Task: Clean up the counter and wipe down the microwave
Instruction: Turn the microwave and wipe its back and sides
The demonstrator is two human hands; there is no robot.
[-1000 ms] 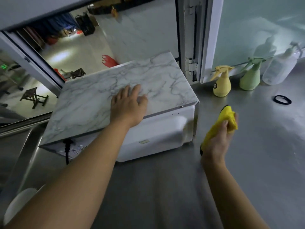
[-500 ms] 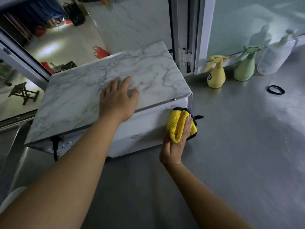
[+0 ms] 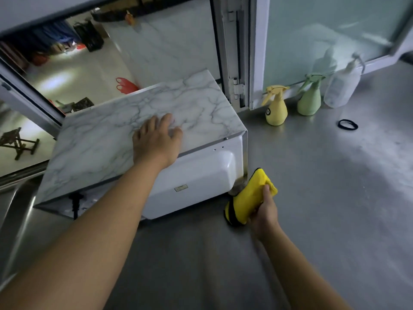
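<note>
Wiping the microwave (image 3: 196,175) back: left hand (image 3: 156,139) flat on top, fingers straight; right hand (image 3: 264,211) fingers clamped on yellow cloth (image 3: 248,198) at lower corner. Next, probably another pass upward.

Both forearms bare, no sleeves; hands (image 3: 156,139) ungloved.

Three plastic bottles: yellow sprayer (image 3: 275,109), green sprayer (image 3: 309,101), clear pump bottle (image 3: 339,87); one marble-topped white microwave (image 3: 196,173); one yellow cloth (image 3: 248,198); one black hair tie (image 3: 347,125)
</note>
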